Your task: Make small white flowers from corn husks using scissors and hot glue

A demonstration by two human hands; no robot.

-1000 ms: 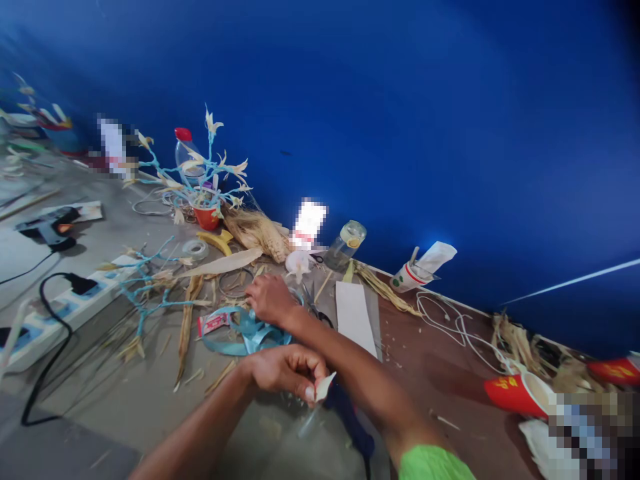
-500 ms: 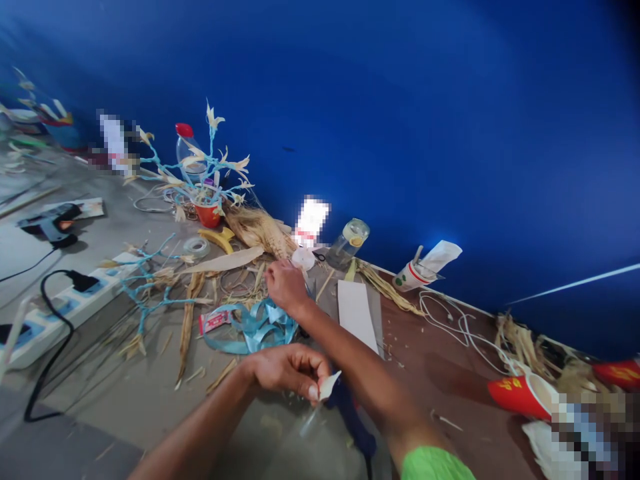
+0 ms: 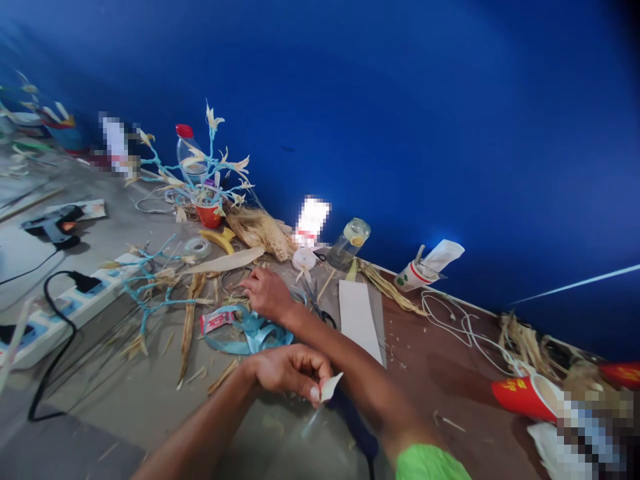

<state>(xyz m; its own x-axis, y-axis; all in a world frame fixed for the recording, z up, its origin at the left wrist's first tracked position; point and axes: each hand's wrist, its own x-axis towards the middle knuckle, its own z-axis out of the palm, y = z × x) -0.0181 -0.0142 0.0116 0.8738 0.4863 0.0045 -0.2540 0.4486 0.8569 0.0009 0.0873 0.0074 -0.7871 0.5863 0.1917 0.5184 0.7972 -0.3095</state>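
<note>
Between the thumb and fingers of my left hand (image 3: 290, 375) is a small, pale piece of corn husk (image 3: 331, 387), pinched above the table near the bottom middle. My right arm, in a green sleeve, crosses over from the right. At its end my right hand (image 3: 267, 295) is palm down over the clutter, fingers loosely stretched to the left and nothing seen in them. Its fingertips are close to thin straw strips and a coil of wire (image 3: 233, 283); whether they touch is unclear. Just below it lies a looped light-blue ribbon (image 3: 250, 339). A dark-handled glue gun (image 3: 356, 423) is partly hidden under my right forearm.
Blue-wrapped branches with husk flowers stand in a red cup (image 3: 209, 215). A power strip (image 3: 75, 313) and another glue gun (image 3: 55, 225) lie left. Scissors (image 3: 327, 319), a white card (image 3: 357, 317), a glass jar (image 3: 350, 241) and a tipped red paper cup (image 3: 523, 397) are to the right.
My right hand has moved left and slightly down, from near the small white disc to the straw and wire. A pale husk flower and the scissors are uncovered. My left hand stays nearly still.
</note>
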